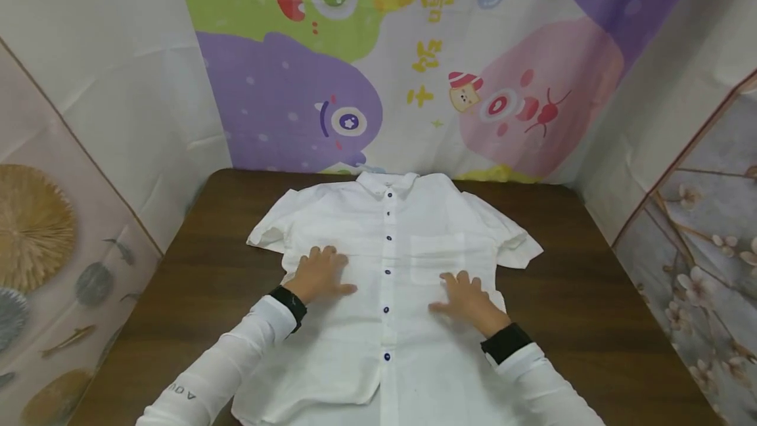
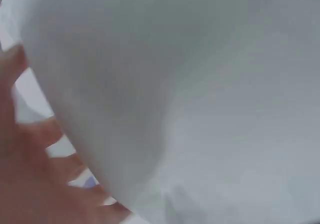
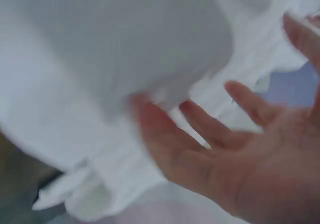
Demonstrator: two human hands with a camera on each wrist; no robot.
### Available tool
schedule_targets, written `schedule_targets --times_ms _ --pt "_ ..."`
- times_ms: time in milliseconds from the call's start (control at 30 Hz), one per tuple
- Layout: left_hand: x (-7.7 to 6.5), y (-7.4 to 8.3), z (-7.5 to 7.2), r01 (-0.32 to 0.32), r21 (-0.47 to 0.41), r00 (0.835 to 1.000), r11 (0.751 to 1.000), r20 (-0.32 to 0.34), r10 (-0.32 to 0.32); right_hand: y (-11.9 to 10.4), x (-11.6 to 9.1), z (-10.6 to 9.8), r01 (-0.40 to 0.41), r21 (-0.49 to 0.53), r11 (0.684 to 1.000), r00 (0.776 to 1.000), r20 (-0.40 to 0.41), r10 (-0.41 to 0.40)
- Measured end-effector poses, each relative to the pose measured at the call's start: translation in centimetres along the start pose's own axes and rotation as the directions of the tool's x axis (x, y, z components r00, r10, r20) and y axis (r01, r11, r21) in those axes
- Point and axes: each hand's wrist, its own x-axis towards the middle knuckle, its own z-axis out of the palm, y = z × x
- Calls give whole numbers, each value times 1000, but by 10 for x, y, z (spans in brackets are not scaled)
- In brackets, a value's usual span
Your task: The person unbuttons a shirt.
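White arm sleeves (image 1: pixel 227 357) nearest; L hand (image 1: pixel 321 275) & R hand (image 1: pixel 469 301) spread wide, short-slvd btn-up shirt (image 1: pixel 363 321) beneath, collar (image 1: pixel 371 183) far; contact unclear.

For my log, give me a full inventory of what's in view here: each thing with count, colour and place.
Shirt: 1, white, front up on the table
Buttons: 6 visible, dark blue, down the shirt's front
Pocket: 1, white, on the shirt's chest, right of the buttons
Table: 1, brown, under the shirt
Backdrop: 1, multicoloured cartoon print, behind the table
Left panel: 1, pale with print, left of the table
Right panel: 1, greyish with flower print, right of the table
Wristbands: 2, black, one per wrist
Left hand: 1, bare, at the shirt's left half
Right hand: 1, bare, below the pocket
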Motion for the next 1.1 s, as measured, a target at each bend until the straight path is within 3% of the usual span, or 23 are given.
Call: schedule_targets --times_ms 100,233,400,533,667,800,967,1033,1100 --pt "-1 3 7 57 1 994 998 93 -57 -6 -3 15 -8 -51 999 995 102 13" --pt "9 -3 14 62 -10 995 998 78 -62 -4 4 24 -7 -62 998 994 110 14" --pt "22 -9 13 69 -15 994 997 91 -68 -5 15 18 -3 -47 999 995 103 8" --pt "19 -6 5 65 -55 995 996 85 -61 -5 18 18 -20 -49 999 994 105 25" --pt "-7 10 -6 -7 -96 1000 995 -9 6 -3 13 21 -28 -39 999 996 87 32" --pt "-48 30 -10 -145 -107 988 984 -68 138 -8 -1 23 -9 -22 1000 999 50 10" --pt "-102 46 1 -300 -10 954 954 18 300 -17 -24 26 37 -38 999 999 26 -36" --pt "-117 49 10 -321 38 946 946 48 320 -18 -33 28 41 -52 998 999 35 -40" --pt "-127 50 20 -312 69 950 948 42 309 -19 -43 30 38 -60 997 998 59 -35"
